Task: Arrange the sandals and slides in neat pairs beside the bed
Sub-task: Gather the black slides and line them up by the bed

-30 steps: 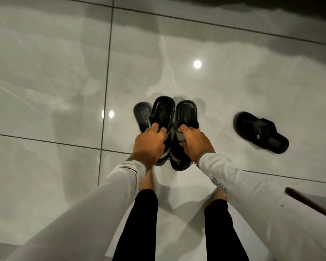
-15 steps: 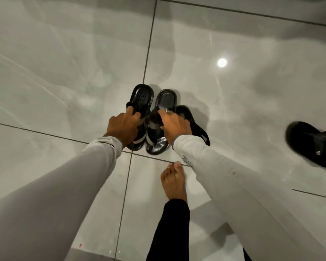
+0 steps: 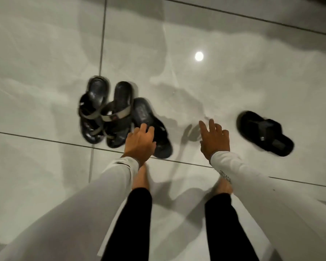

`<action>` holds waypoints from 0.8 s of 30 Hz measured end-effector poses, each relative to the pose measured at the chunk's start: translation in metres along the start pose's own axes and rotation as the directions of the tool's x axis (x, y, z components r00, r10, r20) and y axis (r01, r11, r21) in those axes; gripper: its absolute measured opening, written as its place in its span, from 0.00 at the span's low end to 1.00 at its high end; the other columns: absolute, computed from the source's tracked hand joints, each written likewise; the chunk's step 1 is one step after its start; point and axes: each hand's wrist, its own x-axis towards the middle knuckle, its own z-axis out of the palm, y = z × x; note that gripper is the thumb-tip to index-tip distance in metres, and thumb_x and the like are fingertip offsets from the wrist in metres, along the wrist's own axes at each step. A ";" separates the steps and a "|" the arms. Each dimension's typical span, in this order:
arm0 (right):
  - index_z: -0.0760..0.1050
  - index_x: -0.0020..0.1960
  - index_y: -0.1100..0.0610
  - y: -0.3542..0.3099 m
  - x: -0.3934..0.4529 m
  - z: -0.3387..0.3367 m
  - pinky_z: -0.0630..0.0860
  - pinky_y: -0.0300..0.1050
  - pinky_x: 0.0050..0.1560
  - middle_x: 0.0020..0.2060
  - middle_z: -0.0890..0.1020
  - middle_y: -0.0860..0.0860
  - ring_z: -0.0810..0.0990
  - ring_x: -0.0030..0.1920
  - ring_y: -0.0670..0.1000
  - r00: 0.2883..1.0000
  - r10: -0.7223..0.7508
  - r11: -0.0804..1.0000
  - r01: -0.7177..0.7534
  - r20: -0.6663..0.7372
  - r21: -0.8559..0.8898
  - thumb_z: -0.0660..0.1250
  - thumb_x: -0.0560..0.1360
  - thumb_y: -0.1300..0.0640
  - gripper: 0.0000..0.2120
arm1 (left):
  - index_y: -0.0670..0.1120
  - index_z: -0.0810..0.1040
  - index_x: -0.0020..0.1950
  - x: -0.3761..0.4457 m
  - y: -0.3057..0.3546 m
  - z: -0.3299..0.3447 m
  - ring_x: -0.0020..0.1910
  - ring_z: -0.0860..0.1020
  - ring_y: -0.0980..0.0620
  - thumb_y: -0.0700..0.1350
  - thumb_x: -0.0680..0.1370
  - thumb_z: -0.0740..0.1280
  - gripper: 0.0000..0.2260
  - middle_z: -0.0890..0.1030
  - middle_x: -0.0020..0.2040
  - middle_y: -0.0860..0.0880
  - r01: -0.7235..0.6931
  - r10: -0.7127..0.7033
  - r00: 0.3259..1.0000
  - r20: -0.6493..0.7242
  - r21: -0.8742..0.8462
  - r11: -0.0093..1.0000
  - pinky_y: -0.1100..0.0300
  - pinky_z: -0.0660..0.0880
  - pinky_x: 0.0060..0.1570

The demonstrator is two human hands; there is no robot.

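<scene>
Two black sandals with grey straps lie side by side on the glossy floor, the left sandal (image 3: 93, 110) and the right sandal (image 3: 119, 113). A black slide (image 3: 149, 125) lies against the right sandal, angled toward me. My left hand (image 3: 139, 143) hovers over this slide's heel end with fingers spread; whether it touches the slide is unclear. My right hand (image 3: 214, 139) is open above bare floor, fingers apart, holding nothing. A second black slide (image 3: 264, 135) lies alone further right, about a hand's width from my right hand.
Large glossy grey tiles with dark grout lines (image 3: 102, 44) cover the floor. A ceiling light's reflection (image 3: 199, 56) shows beyond my right hand. My two bare feet (image 3: 140, 178) stand just behind the footwear. No bed is in view.
Both hands have let go of the two strapped sandals, which now rest on the floor. My left hand has shifted to the slide beside them; my right hand has moved right toward the lone slide.
</scene>
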 end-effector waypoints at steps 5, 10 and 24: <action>0.61 0.76 0.54 0.116 0.012 0.030 0.67 0.60 0.67 0.75 0.64 0.61 0.66 0.72 0.63 0.984 0.177 0.980 -0.178 -0.025 -0.083 0.70 0.73 0.59 0.34 | 0.41 0.65 0.73 0.037 0.074 0.034 0.68 0.70 0.38 0.48 0.77 0.68 0.28 0.71 0.69 0.40 0.172 -0.169 0.981 0.091 -0.020 0.985 0.44 0.70 0.64; 0.62 0.76 0.53 0.195 0.021 0.061 0.64 0.63 0.70 0.77 0.57 0.66 0.62 0.73 0.68 0.926 0.374 0.921 -0.377 0.045 0.096 0.70 0.75 0.56 0.31 | 0.37 0.54 0.79 0.073 0.094 0.049 0.69 0.71 0.33 0.45 0.81 0.62 0.30 0.71 0.71 0.34 0.336 -0.322 0.940 0.111 -0.148 0.930 0.37 0.65 0.68; 0.66 0.61 0.56 0.182 0.063 0.047 0.81 0.54 0.55 0.50 0.75 0.54 0.78 0.46 0.58 0.708 0.695 0.151 -0.312 0.124 0.938 0.75 0.69 0.64 0.26 | 0.46 0.71 0.70 0.099 0.179 0.041 0.54 0.81 0.40 0.37 0.77 0.63 0.21 0.84 0.53 0.44 -0.244 0.284 0.944 -0.167 0.225 0.943 0.50 0.68 0.65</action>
